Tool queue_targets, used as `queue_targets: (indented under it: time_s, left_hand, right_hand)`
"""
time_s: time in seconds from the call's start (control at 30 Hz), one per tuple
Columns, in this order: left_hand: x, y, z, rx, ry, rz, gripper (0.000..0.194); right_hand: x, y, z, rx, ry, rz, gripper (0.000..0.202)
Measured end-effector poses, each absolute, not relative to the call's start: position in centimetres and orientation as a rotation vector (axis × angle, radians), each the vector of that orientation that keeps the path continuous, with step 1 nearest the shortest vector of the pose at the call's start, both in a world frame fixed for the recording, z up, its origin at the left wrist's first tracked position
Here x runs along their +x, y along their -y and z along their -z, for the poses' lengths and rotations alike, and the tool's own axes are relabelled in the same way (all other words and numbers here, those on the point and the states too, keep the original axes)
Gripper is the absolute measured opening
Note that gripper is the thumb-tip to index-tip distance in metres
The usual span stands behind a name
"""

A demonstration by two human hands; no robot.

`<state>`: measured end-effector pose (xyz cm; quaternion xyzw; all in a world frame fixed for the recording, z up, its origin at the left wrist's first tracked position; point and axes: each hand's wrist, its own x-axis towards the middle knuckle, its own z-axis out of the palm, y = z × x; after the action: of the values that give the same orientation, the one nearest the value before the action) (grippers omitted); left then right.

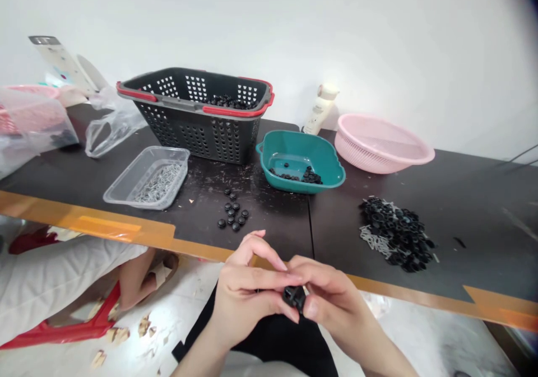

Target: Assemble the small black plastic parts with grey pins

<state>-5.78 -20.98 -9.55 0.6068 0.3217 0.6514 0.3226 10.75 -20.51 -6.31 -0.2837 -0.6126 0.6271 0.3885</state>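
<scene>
My left hand (246, 287) and my right hand (332, 298) meet in front of the table's near edge, above my lap. Together they pinch one small black plastic part (295, 297) between fingertips and thumbs. On the dark table (462, 198) just beyond lies a small cluster of black round parts (232, 214). To the right lies a heap of black parts mixed with thin white metal pieces (397, 232). A teal bowl (332, 161) holds a few more black parts.
A dark basket with red handles (197, 119) holds black parts at the back. A clear tray of small metal pieces (147, 178) sits left. A pink strainer bowl (382, 142), a white bottle (319, 108) and plastic bags (113, 122) stand behind. Another person's legs and a red stool (63, 326) are at lower left.
</scene>
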Motion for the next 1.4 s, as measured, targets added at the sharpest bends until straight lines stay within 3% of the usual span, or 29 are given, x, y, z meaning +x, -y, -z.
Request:
queue_targets:
  time_s: [0.23,0.47,1.2,1.4]
  left_hand:
    - [-7.5,20.4,8.3,1.801,-0.854,-1.492,0.027]
    - [-8.1,20.0,7.9,1.881,-0.776,-1.352,0.027]
    - [-7.4,19.2,9.4,1.753,-0.754,-1.536,0.029]
    - [-7.3,19.2,9.5,1.738,-0.753,-1.497,0.026]
  right_hand:
    - [11.1,20.5,5.8,-0.729,1.751,-1.442,0.027]
    - [11.8,19.8,5.8,-0.741,1.846,-1.538,0.026]
    - [11.4,19.0,7.0,-0.683,1.677,-1.677,0.025]
    - [11.6,18.7,7.2,-0.676,1.791,-1.461,0.025]
